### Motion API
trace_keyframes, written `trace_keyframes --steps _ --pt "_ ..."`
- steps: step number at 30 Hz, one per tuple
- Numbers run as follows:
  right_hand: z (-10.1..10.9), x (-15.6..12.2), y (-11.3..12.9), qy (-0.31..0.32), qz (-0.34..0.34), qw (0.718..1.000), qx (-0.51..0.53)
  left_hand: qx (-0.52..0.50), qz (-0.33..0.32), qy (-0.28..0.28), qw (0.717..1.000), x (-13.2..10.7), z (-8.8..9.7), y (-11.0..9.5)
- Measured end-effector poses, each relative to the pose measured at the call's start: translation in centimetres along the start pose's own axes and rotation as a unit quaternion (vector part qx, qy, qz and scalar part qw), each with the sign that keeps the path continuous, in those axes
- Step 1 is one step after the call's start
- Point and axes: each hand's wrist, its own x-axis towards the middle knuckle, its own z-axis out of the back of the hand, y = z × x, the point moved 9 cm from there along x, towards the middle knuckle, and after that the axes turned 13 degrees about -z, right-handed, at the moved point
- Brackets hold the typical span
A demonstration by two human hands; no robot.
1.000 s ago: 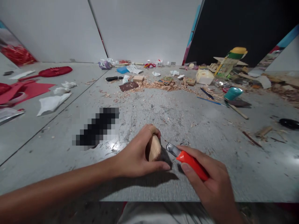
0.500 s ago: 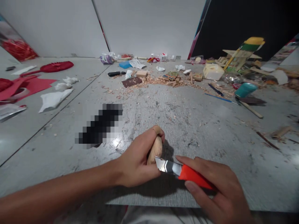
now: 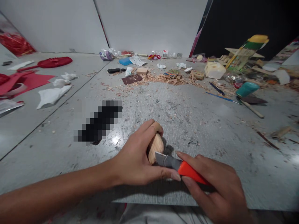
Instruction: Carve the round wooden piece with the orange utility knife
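Note:
A pale, rounded piece of wood (image 3: 156, 146) is gripped in my left hand (image 3: 137, 155), with the fingers curled over its far end. My left thumb stretches right, below the blade and close to the handle. In my right hand (image 3: 217, 183) is a utility knife (image 3: 190, 171) with an orange handle and a wide metal blade. The blade's tip lies at the near right side of the wood, apparently touching it. Both hands are low over the grey tabletop (image 3: 187, 124), near its front edge.
Wood shavings (image 3: 154, 79), a brown sandpaper piece (image 3: 132, 79) and a black-handled tool (image 3: 116, 70) lie farther back. Left of my hands is a pixelated dark object (image 3: 99, 123). Brushes, a teal bottle (image 3: 247, 89) and scraps crowd the right; red cloth (image 3: 30, 82) and tissues lie left.
My left thumb has extended rightward under the blade toward the knife handle. The wood has turned slightly, showing more of its face. The knife stays in my right hand, its blade tilted differently.

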Motion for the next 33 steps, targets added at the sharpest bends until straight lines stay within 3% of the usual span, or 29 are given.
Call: trace_keyframes --steps 6,11,16,23,28,33 --pt "-0.1 -0.1 -0.2 -0.002 0.000 1.000 0.001 0.052 0.008 -0.003 0.999 0.1 0.1 0.4" --pt "-0.3 -0.1 0.0 0.009 0.007 1.000 0.011 0.048 0.014 0.006 0.999 0.1 -0.1 0.3" --pt "-0.2 0.0 0.0 0.003 0.001 1.000 0.013 0.040 0.026 -0.020 0.999 -0.2 0.0 0.2" --pt "-0.1 -0.5 0.0 -0.056 0.016 0.997 -0.053 0.031 0.082 -0.045 0.995 -0.7 -0.2 1.1" --pt "1.5 -0.7 -0.8 -0.133 -0.043 0.987 -0.079 0.039 0.096 -0.073 0.992 -0.5 0.4 1.2" --pt "0.8 -0.6 -0.5 -0.046 -0.021 0.999 0.012 -0.039 0.118 -0.046 0.991 -0.7 -0.1 1.2"
